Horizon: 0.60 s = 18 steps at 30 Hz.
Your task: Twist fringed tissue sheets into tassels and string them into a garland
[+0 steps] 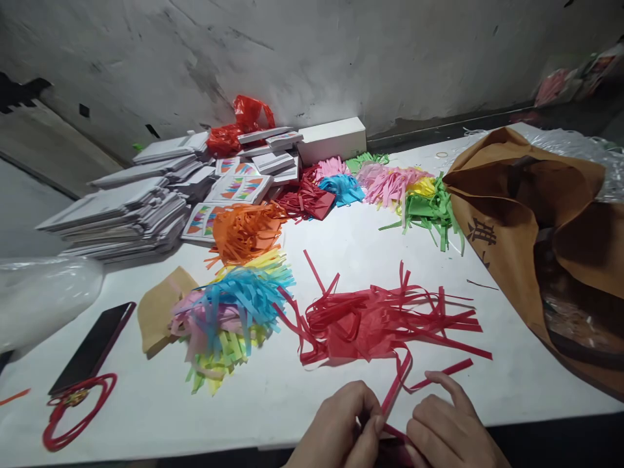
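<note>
Both hands at work on a crimson strip

In the head view, the left hand (344,426) is at the near edge of the white-covered table (273,396), its thumb and index finger pinching a narrow crimson tissue-paper strip (391,395). The right hand (448,426) is just beside it, index finger stretched forward, the other fingers curled and apparently gripping the strip too; its thumb is partly hidden, so the exact hold cannot be told. The strip leads up from the hands toward the flat, fringed crimson tissue-paper bundle (358,325), which lies on the table just beyond them.

Thin paper like this probably creases and tears easily, so good handling would mean pinching close to the worked section, pulling evenly and keeping the ribbon flat. A loose length curls near the right index finger; keeping it clear should prevent snagging. The mixed blue, pink and yellow-green fringe pile (244,296) on the left and the brown fabric bag (507,227) on the right leave the hands unobstructed.
</note>
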Motion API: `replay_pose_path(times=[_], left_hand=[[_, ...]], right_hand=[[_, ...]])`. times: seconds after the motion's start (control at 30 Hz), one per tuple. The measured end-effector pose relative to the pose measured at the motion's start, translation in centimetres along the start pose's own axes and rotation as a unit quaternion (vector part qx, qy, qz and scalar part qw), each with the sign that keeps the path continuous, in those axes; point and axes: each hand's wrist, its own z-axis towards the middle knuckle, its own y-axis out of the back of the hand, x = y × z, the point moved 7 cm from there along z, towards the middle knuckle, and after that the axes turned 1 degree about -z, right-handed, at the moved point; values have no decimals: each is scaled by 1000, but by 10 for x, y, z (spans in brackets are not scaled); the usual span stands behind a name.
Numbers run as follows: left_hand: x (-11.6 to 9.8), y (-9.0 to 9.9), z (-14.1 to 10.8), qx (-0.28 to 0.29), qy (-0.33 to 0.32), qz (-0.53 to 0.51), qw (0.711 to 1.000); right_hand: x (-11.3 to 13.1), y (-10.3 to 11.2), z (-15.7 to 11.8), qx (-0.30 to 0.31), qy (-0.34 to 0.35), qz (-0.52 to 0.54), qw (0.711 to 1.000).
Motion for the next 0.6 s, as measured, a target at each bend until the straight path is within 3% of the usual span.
replay_pose_path(times=[0.13, 0.3, 0.43, 0.5, 0.53, 0.6], left_hand=[[0, 11, -2, 23, 5, -8, 1000], [-2, 16, -3, 2, -39, 37, 999], [1, 14, -8, -12, -22, 37, 999], [4, 31, -15, -45, -12, 5, 999], [6, 48, -21, -76, -9, -14, 997], [11, 105, -36, -180, -12, -44, 983]], right_hand=[[-6, 5, -3, 5, 1, 10, 1000], [3, 6, 13, -60, -34, 5, 998], [5, 1, 20, -115, -76, 35, 990], [3, -1, 17, -89, -53, 35, 994], [-1, -1, 13, -70, -47, 22, 996], [-14, -1, 2, -37, -74, -26, 996]])
